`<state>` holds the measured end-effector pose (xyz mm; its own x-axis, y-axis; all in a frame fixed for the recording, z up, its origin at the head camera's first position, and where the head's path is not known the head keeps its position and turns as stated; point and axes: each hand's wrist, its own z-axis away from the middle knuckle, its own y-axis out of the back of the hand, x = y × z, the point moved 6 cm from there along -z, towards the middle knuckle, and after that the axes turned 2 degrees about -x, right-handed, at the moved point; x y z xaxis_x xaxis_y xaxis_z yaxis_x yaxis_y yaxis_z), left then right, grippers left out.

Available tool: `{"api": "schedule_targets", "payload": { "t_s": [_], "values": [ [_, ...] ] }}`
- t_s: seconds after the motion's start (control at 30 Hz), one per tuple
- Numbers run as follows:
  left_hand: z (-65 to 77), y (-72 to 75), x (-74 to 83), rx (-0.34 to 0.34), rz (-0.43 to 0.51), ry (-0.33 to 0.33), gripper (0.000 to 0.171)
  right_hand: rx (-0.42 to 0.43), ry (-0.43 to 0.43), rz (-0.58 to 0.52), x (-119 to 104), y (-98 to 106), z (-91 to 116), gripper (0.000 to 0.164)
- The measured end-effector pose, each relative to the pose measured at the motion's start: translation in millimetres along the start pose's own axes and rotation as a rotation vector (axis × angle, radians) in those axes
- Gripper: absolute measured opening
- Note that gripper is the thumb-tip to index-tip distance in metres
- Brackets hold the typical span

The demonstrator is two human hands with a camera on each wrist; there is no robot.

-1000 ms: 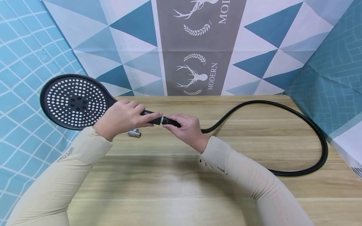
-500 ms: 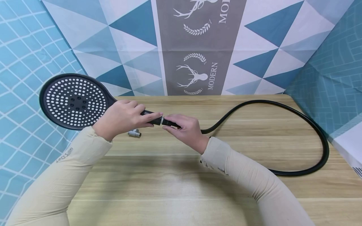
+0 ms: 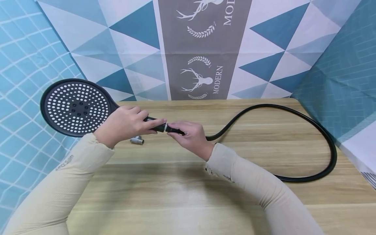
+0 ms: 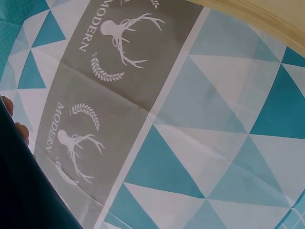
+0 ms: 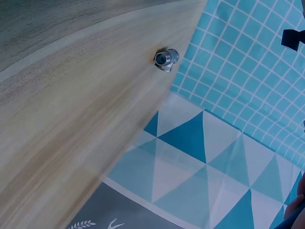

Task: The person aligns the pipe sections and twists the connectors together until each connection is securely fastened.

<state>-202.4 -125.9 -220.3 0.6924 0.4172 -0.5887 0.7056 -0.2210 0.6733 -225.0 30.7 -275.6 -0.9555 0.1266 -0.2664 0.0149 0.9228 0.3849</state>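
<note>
In the head view, my left hand (image 3: pixel 126 124) grips the handle of a black shower head (image 3: pixel 78 107), whose round face with white nozzles points up toward the camera. My right hand (image 3: pixel 190 134) pinches the end of a black hose (image 3: pixel 331 147) right where it meets the handle. A pale ring (image 3: pixel 165 127) shows at that joint; whether the threads are engaged I cannot tell. Both hands hold these parts above the table. In the left wrist view, a dark shape and some fingertips (image 4: pixel 21 132) fill the left edge.
A small chrome fitting (image 3: pixel 137 140) lies on the wooden table (image 3: pixel 182 195) below the left hand, and the right wrist view shows this fitting (image 5: pixel 166 59) near the table's edge. The hose loops across the right side. Patterned sheets hang behind and at both sides.
The camera's view has shifted slightly, so the whole scene sits a little farther left. Both hands keep their hold at the joint, with the right fingers slightly changed in position.
</note>
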Motion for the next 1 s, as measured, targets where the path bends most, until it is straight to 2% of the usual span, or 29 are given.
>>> {"api": "schedule_targets", "payload": {
  "t_s": [0.37, 0.63, 0.83, 1.0],
  "values": [
    [-1.3, 13.0, 2.6, -0.004, -0.021, 0.014, 0.042, -0.035, -0.009, 0.022, -5.4, 0.5, -6.2, 0.028],
    [2.4, 11.7, 2.1, 0.033, 0.027, 0.058, 0.041, -0.085, 0.019, 0.148, -11.8, -0.8, -9.1, 0.027],
    [5.9, 9.3, 1.1, 0.04, 0.029, 0.065, 0.043, -0.127, -0.051, 0.089, -5.4, -3.2, -9.2, 0.029],
    [9.3, 7.9, 0.5, 0.086, 0.036, 0.074, 0.043, -0.136, -0.036, 0.086, -4.6, -5.4, -7.7, 0.027]
  ]
}}
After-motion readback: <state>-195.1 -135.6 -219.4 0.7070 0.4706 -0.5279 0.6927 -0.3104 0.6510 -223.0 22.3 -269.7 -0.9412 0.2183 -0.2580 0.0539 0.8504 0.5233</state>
